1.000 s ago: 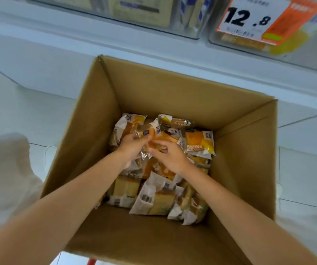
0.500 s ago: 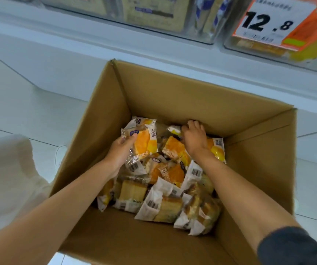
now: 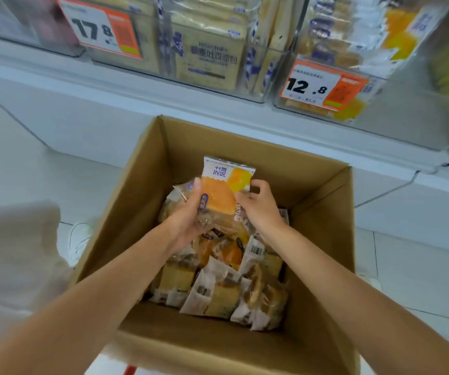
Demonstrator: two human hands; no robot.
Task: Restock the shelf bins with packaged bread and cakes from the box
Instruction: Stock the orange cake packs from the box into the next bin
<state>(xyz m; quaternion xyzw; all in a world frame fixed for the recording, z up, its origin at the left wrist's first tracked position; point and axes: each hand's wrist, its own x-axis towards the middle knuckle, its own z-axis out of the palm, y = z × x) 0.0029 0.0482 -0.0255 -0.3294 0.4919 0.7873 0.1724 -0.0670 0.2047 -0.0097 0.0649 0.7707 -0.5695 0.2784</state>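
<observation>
An open cardboard box (image 3: pixel 323 239) holds several wrapped cakes (image 3: pixel 218 288) in clear and white packets. My left hand (image 3: pixel 188 220) grips a stack of cake packets from the left, the top one an orange and yellow cake packet (image 3: pixel 223 190) raised above the pile. My right hand (image 3: pixel 258 207) pinches the right side of that same stack with curled fingers. Clear shelf bins (image 3: pixel 253 96) full of packaged bread stand above the box.
Price tags reading 17.8 (image 3: pixel 101 33) and 12.8 (image 3: pixel 320 87) hang on the bin fronts. A white shelf base (image 3: pixel 96 117) runs behind the box. White floor tiles lie on both sides, and a white shoe (image 3: pixel 78 239) shows left of the box.
My right hand came back from the far box wall to the packets in my left hand. The stack rose above the pile. The view tilted up, showing the shelf bins.
</observation>
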